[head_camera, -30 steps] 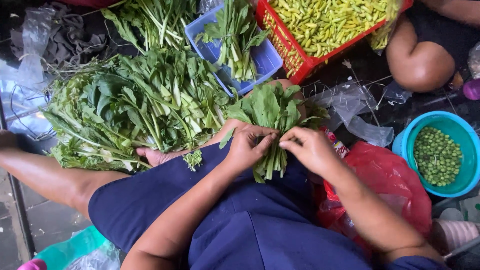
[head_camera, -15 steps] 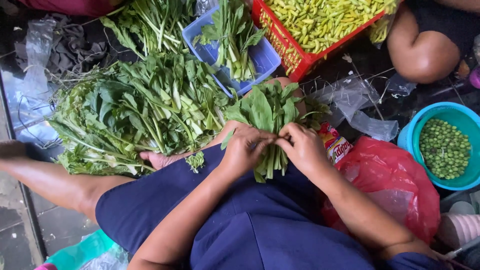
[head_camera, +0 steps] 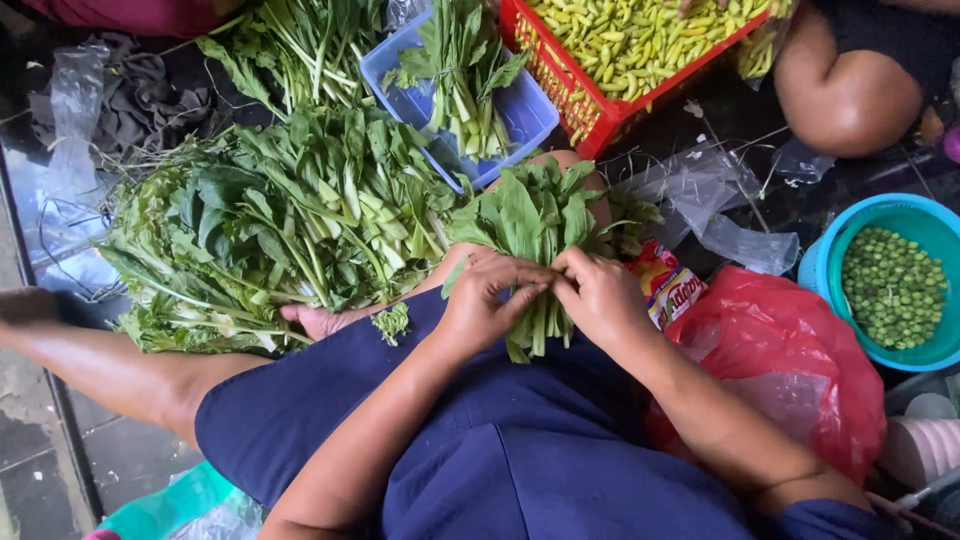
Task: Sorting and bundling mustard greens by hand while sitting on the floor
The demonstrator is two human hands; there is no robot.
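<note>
Two hands meet on one bunch of leafy greens [head_camera: 545, 225] resting over the lap. The left hand [head_camera: 480, 300] and the right hand [head_camera: 598, 298] both curl shut, pinching its stems from either side. The bunch's long axis runs near to far, cut stems toward the person, leaves fanning away. Beyond lie one loose heap of greens [head_camera: 270, 220], one blue tub [head_camera: 520, 110], one red crate of chillies [head_camera: 570, 90]; at right one teal bowl of peas [head_camera: 835, 240].
</note>
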